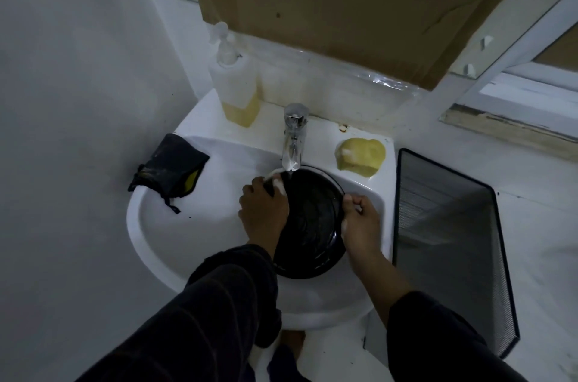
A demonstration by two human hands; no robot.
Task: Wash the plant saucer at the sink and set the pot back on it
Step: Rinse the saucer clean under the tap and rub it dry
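A round black plant saucer (312, 222) lies tilted in the white sink (175, 225), its far rim under the chrome tap (293, 138). My left hand (262, 209) grips the saucer's left rim, fingers curled over the edge near the tap's spout, with white foam around them. My right hand (359, 219) holds the right rim, thumb and fingers pinching the edge. No pot is in view.
A dark scrubbing pad with a yellow side (170, 169) sits on the sink's left rim. A yellow sponge (359, 156) lies at the back right. A soap pump bottle (236, 81) stands behind the tap. A black mesh bin (447, 241) stands right of the sink.
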